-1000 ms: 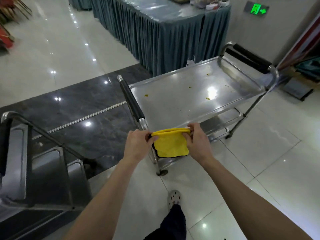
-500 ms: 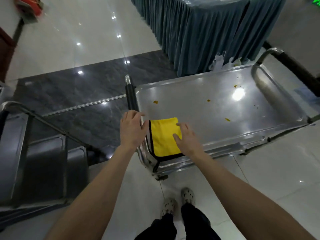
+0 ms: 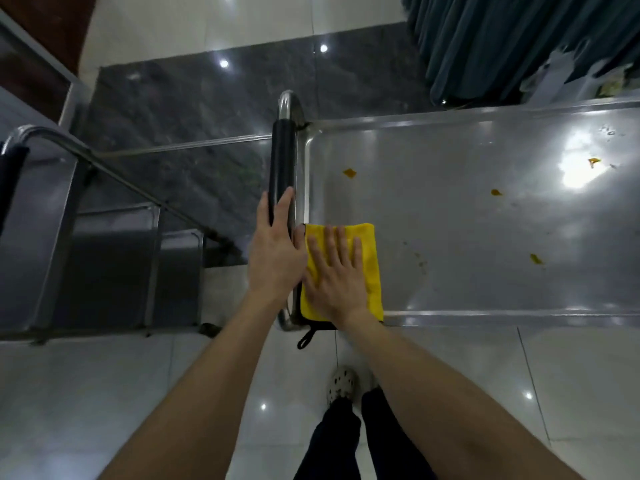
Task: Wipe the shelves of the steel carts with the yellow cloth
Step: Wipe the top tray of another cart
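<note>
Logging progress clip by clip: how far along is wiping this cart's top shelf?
Done: the yellow cloth is laid at the near-left corner of the top shelf. In hand: the right hand presses it flat, the left hand rests on the black handle. Remaining: orange scraps dot the shelf, unwiped.

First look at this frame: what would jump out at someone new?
The yellow cloth, bright against grey steel, lies at the near left corner of the cart's top shelf under the flat right hand. The left hand rests on the black handle beside it. Orange scraps dot the shelf farther right.
</note>
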`<action>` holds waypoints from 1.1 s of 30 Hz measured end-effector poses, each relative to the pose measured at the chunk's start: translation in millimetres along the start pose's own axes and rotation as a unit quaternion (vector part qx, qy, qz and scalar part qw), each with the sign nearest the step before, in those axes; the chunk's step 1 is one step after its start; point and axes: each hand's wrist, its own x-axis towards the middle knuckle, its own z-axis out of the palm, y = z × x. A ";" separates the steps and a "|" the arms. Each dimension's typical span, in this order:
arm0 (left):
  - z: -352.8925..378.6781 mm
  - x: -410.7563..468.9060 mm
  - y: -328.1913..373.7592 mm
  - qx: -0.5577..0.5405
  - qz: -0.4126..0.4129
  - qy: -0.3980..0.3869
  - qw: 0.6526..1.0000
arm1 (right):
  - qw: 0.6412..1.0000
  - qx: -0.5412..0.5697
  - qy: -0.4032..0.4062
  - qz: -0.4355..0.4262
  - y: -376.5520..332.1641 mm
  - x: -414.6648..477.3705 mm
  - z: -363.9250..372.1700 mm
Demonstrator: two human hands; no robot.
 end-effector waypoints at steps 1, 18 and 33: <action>-0.9 -0.2 1.0 0.003 -0.004 -0.001 1.000 | 1.000 0.006 0.005 -0.012 -5.9 3.7 2.3; -17.1 -4.2 22.6 0.208 0.055 0.014 0.977 | 0.990 -0.036 0.047 0.127 193.9 -49.5 -53.6; 111.4 -43.0 110.5 0.316 0.147 -0.339 0.874 | 0.997 -0.030 0.063 0.033 211.2 -50.3 -51.9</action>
